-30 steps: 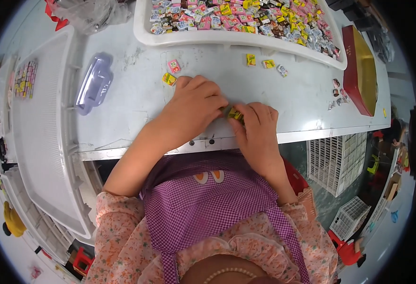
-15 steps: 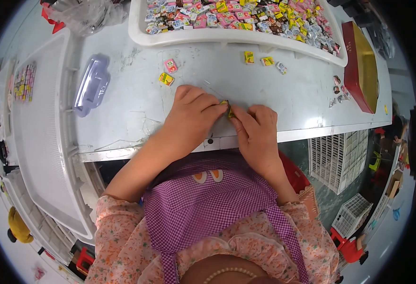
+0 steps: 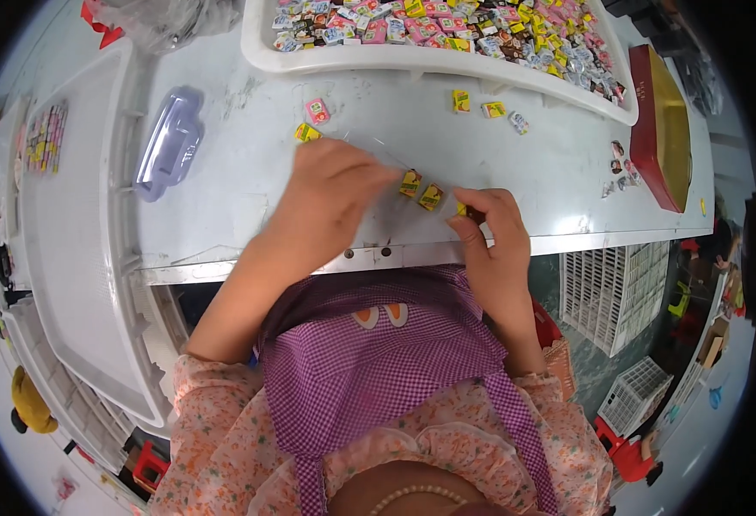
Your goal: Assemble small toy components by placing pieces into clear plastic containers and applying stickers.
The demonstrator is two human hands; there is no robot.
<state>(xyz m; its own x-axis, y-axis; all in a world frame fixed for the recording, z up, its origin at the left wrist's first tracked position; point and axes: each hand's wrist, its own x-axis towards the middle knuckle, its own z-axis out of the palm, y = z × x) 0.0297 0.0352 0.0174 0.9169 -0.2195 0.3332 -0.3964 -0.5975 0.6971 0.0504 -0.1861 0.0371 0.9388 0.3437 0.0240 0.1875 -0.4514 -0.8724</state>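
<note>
Two little yellow boxes, a left one (image 3: 410, 182) and a right one (image 3: 430, 197), sit in a slanting row between my hands near the table's front edge. At the right end of that row, my right hand (image 3: 496, 236) pinches a small yellow-and-brown box (image 3: 474, 214) between thumb and fingers. Clear film seems to run along the row; its extent is hard to make out. My left hand (image 3: 330, 193) is just left of the row, its fingertips close to the left box. Motion blurs those fingers, so any hold is unclear.
A white tray (image 3: 352, 58) heaped with small colourful boxes stands at the back. Loose pink (image 3: 317, 111) and yellow boxes lie before it. To the left are a clear purple plastic tray (image 3: 169, 142) and a large white mesh tray (image 3: 77, 224); a red-and-gold box (image 3: 658, 129) stands right.
My hands were close together around a small yellow box and have moved apart. The left went left, the right went right, and two yellow boxes now show between them.
</note>
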